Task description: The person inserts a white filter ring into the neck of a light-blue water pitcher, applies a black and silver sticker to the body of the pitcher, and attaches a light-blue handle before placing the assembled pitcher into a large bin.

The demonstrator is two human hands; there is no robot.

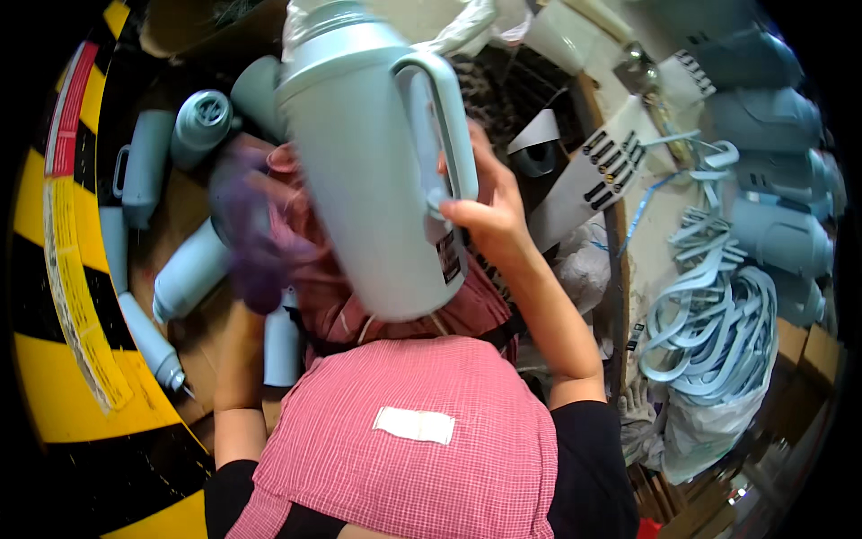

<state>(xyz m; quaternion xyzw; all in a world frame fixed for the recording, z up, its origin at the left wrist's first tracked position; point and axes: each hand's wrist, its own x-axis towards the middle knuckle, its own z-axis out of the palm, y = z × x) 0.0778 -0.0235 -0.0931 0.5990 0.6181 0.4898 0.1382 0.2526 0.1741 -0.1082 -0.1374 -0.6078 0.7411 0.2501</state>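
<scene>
Jug [346,180], pale blue and tilted, hangs before the person's pink apron [413,391], the right grip [492,202] holding its handle [456,130]; a slack thumb could let it swing. Just left of the jug, the left grip [256,238] is too blurred to read; without its support, the jug might drop against bottles [190,269] lying farther left.

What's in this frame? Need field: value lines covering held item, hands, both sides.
Held item: pale blue flask, tilted, with a side handle
Right hand: bare, gripping the flask at its handle
Left hand: purple-covered, blurred, beside the flask; contact unclear
Left side: other flasks, yellow-and-black striped surface
Right side: pale blue handle-like loops heaped in a white bag
</scene>
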